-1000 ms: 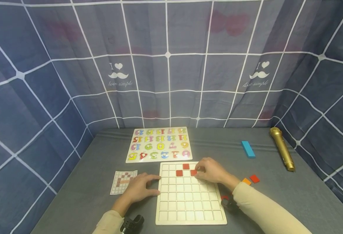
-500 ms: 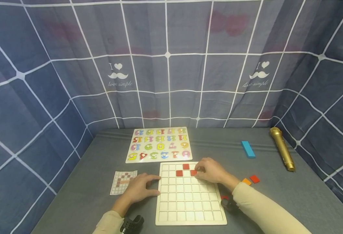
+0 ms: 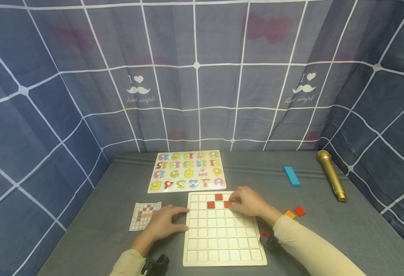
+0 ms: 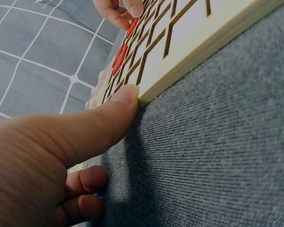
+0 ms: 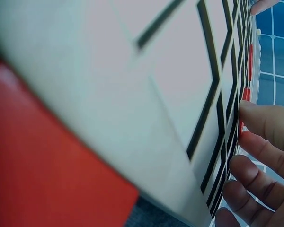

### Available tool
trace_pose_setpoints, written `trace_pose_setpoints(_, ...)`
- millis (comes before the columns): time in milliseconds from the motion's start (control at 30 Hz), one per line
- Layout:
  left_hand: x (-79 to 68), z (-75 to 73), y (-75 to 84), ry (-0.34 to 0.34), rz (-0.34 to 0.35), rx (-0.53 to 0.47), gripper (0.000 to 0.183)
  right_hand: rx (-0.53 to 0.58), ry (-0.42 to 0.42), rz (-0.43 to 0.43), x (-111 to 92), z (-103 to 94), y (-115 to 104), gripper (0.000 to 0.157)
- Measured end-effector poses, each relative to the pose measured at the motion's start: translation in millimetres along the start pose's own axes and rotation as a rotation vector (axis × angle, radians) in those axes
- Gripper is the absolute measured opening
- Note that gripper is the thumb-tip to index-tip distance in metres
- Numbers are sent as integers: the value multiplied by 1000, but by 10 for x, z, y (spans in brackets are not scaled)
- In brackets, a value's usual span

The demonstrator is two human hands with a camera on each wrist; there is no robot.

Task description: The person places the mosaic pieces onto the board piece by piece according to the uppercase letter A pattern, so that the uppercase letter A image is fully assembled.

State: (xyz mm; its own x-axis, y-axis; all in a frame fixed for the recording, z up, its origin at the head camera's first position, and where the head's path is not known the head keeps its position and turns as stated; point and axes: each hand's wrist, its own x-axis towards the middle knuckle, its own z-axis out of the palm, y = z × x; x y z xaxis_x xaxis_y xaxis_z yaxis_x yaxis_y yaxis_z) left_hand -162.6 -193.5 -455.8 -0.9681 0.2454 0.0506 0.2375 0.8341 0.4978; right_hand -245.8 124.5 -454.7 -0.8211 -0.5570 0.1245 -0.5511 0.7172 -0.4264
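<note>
Left hand: the left hand (image 3: 163, 222) lies flat on the grey cloth, fingers loosely stretched and holding nothing; the thumb tip (image 4: 125, 94) presses against the left edge of the grid board (image 3: 222, 245).
Right hand: the right hand (image 3: 248, 202) rests on the far part of the board, fingers bent down, their tips (image 5: 262, 124) on a red tile (image 3: 227, 204); whether they pinch it or only press on it, I cannot tell.
Red tiles: two more red tiles (image 3: 211, 204) sit in cells just left of the right fingertips, one of them a row farther off.
Pattern card: a small card (image 3: 145, 215) lies just beyond the left knuckles, to the left of the board.
Loose pieces: an orange tile (image 3: 289, 214) and a red one (image 3: 299, 211) lie near the right wrist, on its outer side.
Farther off: a number puzzle (image 3: 187, 170) beyond both hands; a blue block (image 3: 291, 176) and a gold microphone (image 3: 332, 175) well to the right.
</note>
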Motion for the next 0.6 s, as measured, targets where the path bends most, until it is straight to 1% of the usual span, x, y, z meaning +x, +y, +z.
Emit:
trace_pose_setpoints(400, -8, -9, 3, -3, 8, -9, 52, -12, 10, 3, 0, 5, -14, 21)
trace_pose_setpoints(600, -5, -15, -4, -13, 10, -10, 53, -26, 25, -10, -26, -1, 24, 23)
